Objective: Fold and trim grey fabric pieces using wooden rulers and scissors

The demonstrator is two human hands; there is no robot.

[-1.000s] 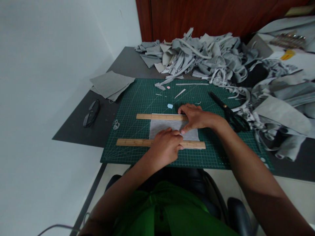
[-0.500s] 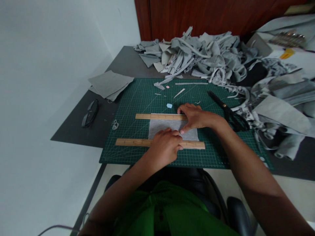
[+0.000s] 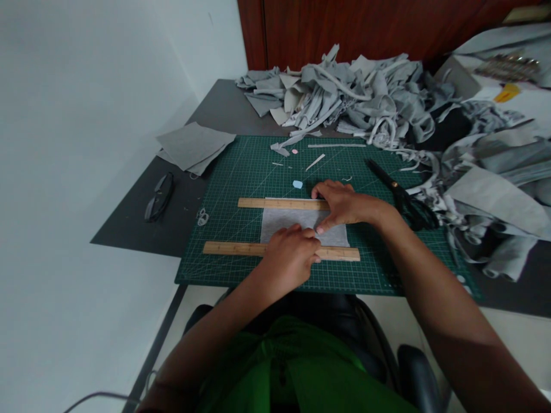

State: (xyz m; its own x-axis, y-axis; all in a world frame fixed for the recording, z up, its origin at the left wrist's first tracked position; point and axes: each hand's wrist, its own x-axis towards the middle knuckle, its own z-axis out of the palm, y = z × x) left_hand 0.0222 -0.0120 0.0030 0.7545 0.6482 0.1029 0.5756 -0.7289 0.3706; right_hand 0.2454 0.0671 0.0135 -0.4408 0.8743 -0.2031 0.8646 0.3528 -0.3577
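A grey fabric piece [image 3: 297,218] lies flat on a green cutting mat [image 3: 241,275]. One wooden ruler [image 3: 252,203] crosses its far edge, and a second wooden ruler [image 3: 235,248] crosses the near edge, roughly parallel. My left hand [image 3: 290,252] is closed over the near ruler, fingers curled toward the fabric and thumb by the ruler. My right hand [image 3: 340,205] straddles the far ruler, its fingers bent over the far side and its thumb down on the fabric near my left fingers. The ruler's right end is hidden under that hand.
Black-handled scissors [image 3: 402,198] lie right of my right hand. A pale blue chalk piece [image 3: 297,184] and thin scraps sit beyond the far ruler. Grey fabric scraps [image 3: 344,94] are heaped behind and right. Stacked grey pieces [image 3: 193,143] and glasses [image 3: 159,197] lie left.
The whole view has shifted very slightly. Both hands, the rulers and the fabric keep their places relative to one another.
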